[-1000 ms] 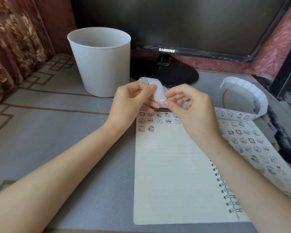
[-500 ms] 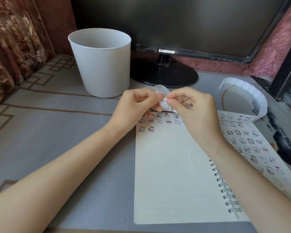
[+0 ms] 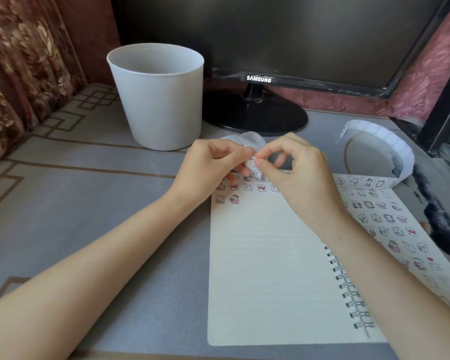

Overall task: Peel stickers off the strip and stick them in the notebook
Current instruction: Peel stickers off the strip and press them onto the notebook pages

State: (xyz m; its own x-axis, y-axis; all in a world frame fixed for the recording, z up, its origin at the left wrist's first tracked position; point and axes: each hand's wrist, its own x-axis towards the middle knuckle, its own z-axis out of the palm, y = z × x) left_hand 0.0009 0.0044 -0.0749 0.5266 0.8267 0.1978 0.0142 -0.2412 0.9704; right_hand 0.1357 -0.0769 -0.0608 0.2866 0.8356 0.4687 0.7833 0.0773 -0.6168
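An open spiral notebook (image 3: 265, 268) lies on the table, with rows of small cartoon stickers along the top of its left page and many more on its right page. Above the top edge, my left hand (image 3: 211, 167) pinches the white sticker strip (image 3: 251, 138), which loops up behind the fingers. My right hand (image 3: 299, 172) pinches a small sticker (image 3: 252, 162) at the strip's edge between thumb and forefinger. The rest of the strip (image 3: 390, 141) curls in a long loop to the right.
A white bucket (image 3: 159, 100) stands at the back left. A black Samsung monitor (image 3: 255, 79) on a round base sits behind the hands. A patterned curtain (image 3: 24, 61) hangs at the far left. The grey table mat (image 3: 89, 203) stretches to the left.
Both hands have drawn closer together and lowered slightly toward the notebook's top edge. The strip loop behind the fingers has shrunk, and the sticker is now pinched between both hands' fingertips.
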